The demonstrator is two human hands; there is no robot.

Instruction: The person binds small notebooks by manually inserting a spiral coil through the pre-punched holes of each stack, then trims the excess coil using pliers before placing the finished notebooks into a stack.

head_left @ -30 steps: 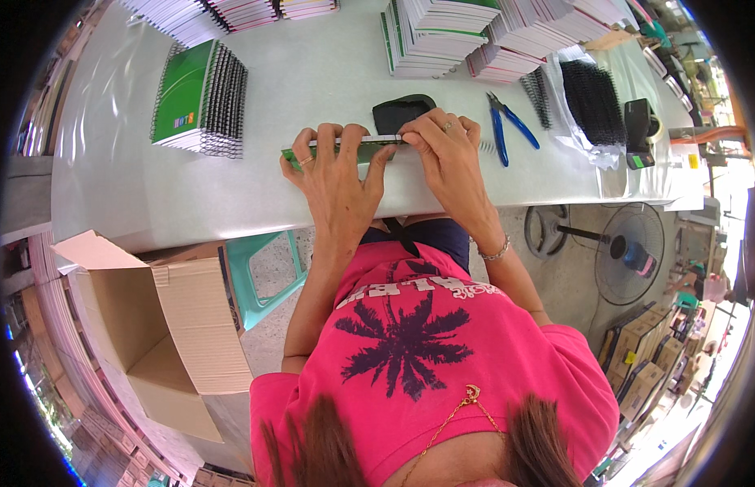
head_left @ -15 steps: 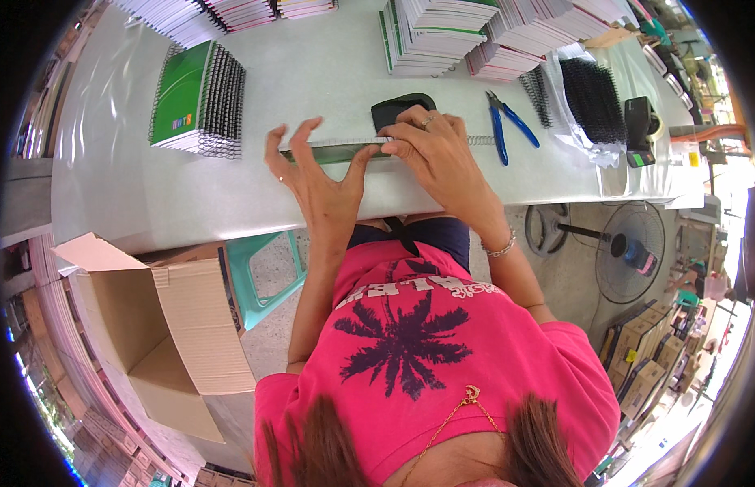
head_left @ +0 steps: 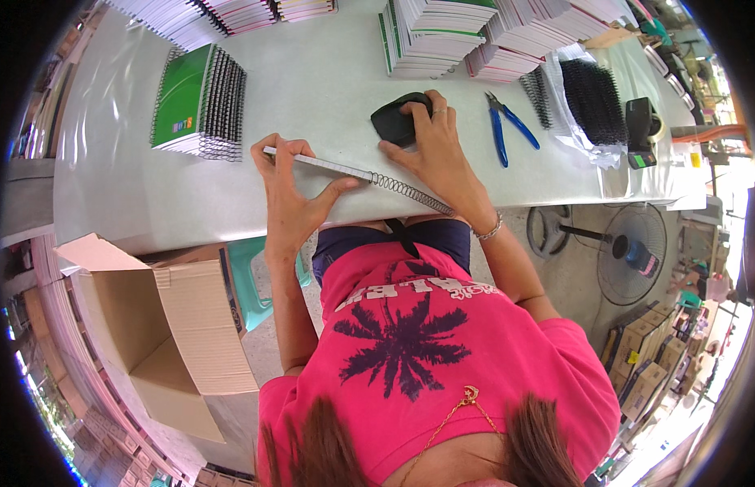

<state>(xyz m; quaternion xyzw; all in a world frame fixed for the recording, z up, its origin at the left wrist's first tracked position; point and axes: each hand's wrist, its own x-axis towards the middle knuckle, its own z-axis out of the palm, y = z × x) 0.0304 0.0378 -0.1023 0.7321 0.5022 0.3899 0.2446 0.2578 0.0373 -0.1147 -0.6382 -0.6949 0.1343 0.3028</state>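
Lifting now off the table (head_left: 312, 97), a thin notebook (head_left: 316, 162) with its wire spiral (head_left: 410, 193) half out sits pinched in left hand (head_left: 292, 199); half a second ago it lay flat. Right hand (head_left: 434, 150) moved to cup the black device (head_left: 397, 118), pliers (head_left: 507, 126) beside.
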